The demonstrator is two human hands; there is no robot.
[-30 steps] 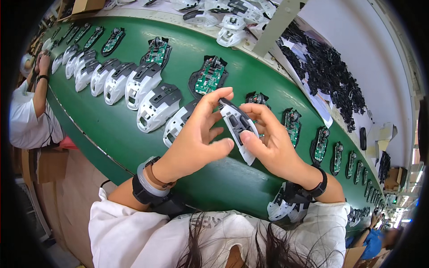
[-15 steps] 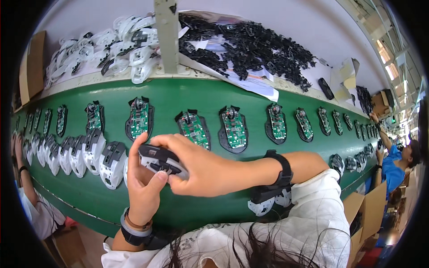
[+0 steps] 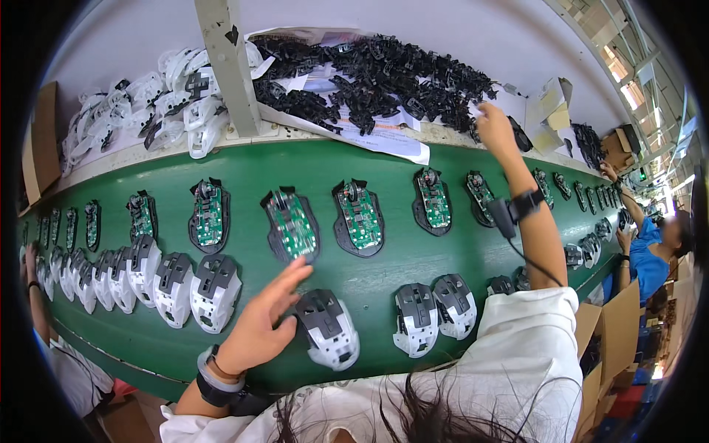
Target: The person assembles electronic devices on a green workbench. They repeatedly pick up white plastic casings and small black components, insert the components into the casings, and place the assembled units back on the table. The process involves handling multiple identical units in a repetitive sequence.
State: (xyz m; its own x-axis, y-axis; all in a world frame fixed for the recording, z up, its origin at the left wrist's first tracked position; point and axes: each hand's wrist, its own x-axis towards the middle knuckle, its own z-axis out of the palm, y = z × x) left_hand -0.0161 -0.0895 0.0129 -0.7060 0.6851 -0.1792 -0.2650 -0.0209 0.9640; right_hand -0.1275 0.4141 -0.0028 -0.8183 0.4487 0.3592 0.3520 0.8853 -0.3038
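Note:
My left hand (image 3: 258,325) is open, its fingers stretched out above the green work surface (image 3: 354,277). Its fingertips reach the lower end of a mouse base with a green circuit board (image 3: 293,225); whether they touch is unclear. Just right of that hand lies a grey-and-white mouse top shell (image 3: 329,328). My right hand (image 3: 496,131) reaches far across to the edge of a heap of small black plastic parts (image 3: 391,81). Its fingers look bent together, and whatever is between them is too small or hidden to make out.
More mouse bases with boards (image 3: 358,218) stand in a row along the surface. Top shells sit at left (image 3: 214,292) and right (image 3: 417,317). White shells (image 3: 199,111) are piled behind a metal post (image 3: 229,66). Co-workers are at both ends, one in a blue shirt (image 3: 650,251).
Both hands have let go of the mouse shell, and one now lies beside my left hand. My right hand has moved far forward and right to the black parts. The view has shifted rightward.

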